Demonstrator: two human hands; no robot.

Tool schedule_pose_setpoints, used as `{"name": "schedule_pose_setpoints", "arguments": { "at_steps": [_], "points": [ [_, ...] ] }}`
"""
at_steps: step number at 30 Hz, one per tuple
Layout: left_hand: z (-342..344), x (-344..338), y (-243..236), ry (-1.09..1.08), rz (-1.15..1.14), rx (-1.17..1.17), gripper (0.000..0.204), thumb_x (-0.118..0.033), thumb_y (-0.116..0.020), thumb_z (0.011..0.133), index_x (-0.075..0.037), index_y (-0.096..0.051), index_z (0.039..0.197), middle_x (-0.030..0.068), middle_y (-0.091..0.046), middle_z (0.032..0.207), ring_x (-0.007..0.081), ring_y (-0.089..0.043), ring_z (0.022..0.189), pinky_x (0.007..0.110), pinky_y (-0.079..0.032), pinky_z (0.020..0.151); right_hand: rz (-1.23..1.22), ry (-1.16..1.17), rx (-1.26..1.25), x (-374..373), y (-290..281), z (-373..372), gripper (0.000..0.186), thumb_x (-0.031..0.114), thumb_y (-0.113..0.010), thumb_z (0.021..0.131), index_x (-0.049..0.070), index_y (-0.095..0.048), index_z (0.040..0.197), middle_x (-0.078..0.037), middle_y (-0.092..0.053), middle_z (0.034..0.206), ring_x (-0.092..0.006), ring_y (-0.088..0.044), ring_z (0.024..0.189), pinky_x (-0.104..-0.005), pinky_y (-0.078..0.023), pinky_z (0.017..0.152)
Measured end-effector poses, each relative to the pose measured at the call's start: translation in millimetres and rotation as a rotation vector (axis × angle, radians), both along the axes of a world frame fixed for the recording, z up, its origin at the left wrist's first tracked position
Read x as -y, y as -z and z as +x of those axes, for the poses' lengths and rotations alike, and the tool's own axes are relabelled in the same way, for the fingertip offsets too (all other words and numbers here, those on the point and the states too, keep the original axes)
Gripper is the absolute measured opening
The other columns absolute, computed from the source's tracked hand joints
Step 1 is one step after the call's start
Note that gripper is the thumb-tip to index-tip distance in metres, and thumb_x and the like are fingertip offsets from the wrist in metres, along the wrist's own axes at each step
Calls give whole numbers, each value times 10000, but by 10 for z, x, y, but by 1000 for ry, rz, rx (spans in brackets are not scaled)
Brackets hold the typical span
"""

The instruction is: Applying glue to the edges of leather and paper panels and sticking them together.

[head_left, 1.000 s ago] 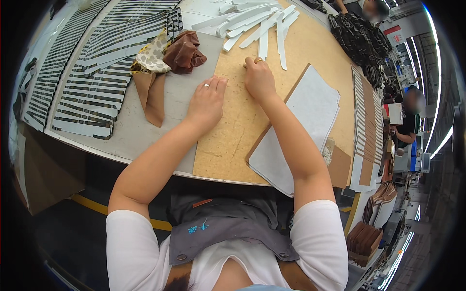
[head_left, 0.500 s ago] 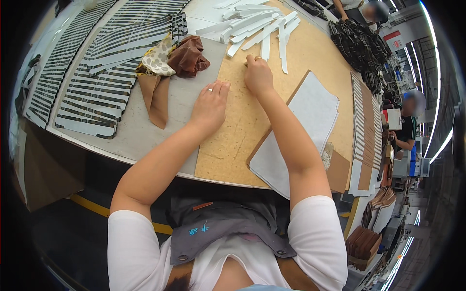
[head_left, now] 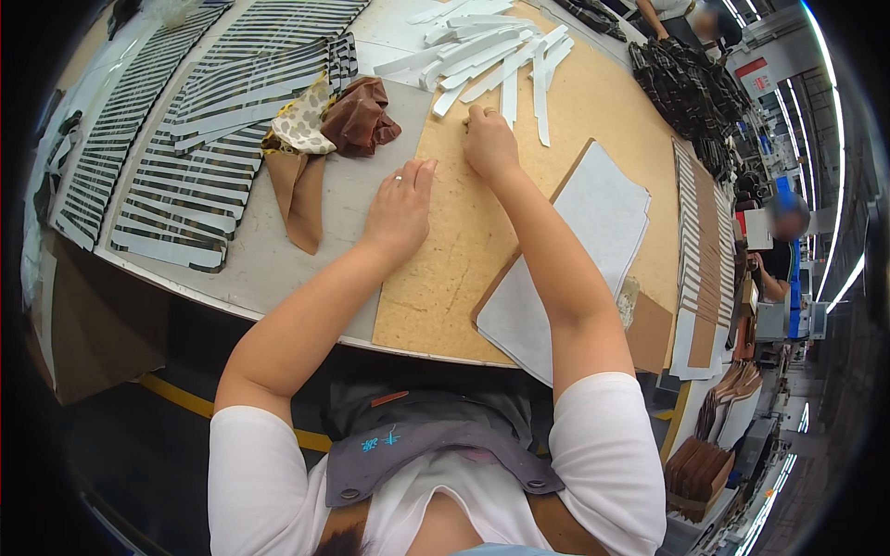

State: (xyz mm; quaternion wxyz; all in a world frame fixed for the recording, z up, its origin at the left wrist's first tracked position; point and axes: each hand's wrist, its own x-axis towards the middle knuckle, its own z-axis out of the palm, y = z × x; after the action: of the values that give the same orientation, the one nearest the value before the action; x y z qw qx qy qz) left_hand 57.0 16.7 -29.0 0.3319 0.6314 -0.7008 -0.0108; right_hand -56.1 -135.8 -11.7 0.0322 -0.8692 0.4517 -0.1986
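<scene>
My left hand (head_left: 399,211), with a ring on one finger, rests by the left edge of the tan board (head_left: 431,306). Its fingers are together and bent down at the tips; whatever they may hold is hidden. Farther off and to the right, my right hand (head_left: 489,144) is closed with its fingers curled in. I cannot make out anything between them. Just beyond it lies a loose pile of white strips (head_left: 508,69). Under my right forearm sits a stack of pale grey-white sheets (head_left: 593,199) with a brown edge.
Left of the board are crumpled dark-red material (head_left: 360,119), a spotted cloth (head_left: 304,120) and a folded brown piece (head_left: 297,199). Rows of black-and-white strips (head_left: 181,199) cover the table's left. Striped and brown pieces (head_left: 700,269) lie at right. Another person (head_left: 779,241) works farther right.
My right hand has shifted very slightly left and nearer. The left hand stays nearly in place. The whole view has tilted a little.
</scene>
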Motion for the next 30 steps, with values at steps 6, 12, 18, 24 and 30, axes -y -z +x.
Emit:
{"name": "schedule_pose_setpoints", "arguments": {
  "at_steps": [6, 12, 18, 24, 30],
  "points": [
    [68, -59, 34, -38, 23, 75, 474, 19, -507, 743, 5, -414, 1208, 134, -470, 1122, 275, -501, 1052, 364, -383, 935, 134, -214, 38, -775, 80, -193, 117, 43, -503, 816, 9, -491, 927, -178, -538, 907, -357, -559, 863, -415, -486, 697],
    [15, -21, -18, -11, 25, 59, 472, 15, -512, 745, 1, -415, 1207, 131, -468, 1115, 274, -491, 1057, 363, -381, 938, -1, -84, 69, -250, 62, -112, 86, 68, -493, 846, -3, -478, 892, -201, -529, 891, -378, -550, 849, -432, -471, 701],
    [69, -31, 32, 0, 34, 29, 469, 14, -510, 750, 0, -412, 1209, 134, -466, 1120, 271, -483, 1063, 364, -383, 938, 117, -9, -23, -218, 51, -114, 91, 40, -493, 824, 4, -496, 908, -189, -530, 921, -365, -563, 830, -424, -485, 708],
    [47, -51, 12, 0, 88, 23, 512, 45, -487, 737, -23, -393, 1236, 145, -460, 1150, 306, -464, 1079, 389, -376, 926, 103, -86, -61, -346, -25, -271, 70, 43, -491, 829, 13, -508, 890, -176, -553, 876, -346, -582, 833, -427, -488, 697],
    [30, -8, 13, 23, 39, -2, 493, 41, -482, 751, -22, -397, 1233, 161, -467, 1160, 314, -462, 1099, 397, -371, 940, 45, 142, -72, 258, -28, -32, 84, 51, -507, 826, 12, -510, 900, -189, -559, 898, -361, -583, 820, -429, -485, 692]
  ]
}}
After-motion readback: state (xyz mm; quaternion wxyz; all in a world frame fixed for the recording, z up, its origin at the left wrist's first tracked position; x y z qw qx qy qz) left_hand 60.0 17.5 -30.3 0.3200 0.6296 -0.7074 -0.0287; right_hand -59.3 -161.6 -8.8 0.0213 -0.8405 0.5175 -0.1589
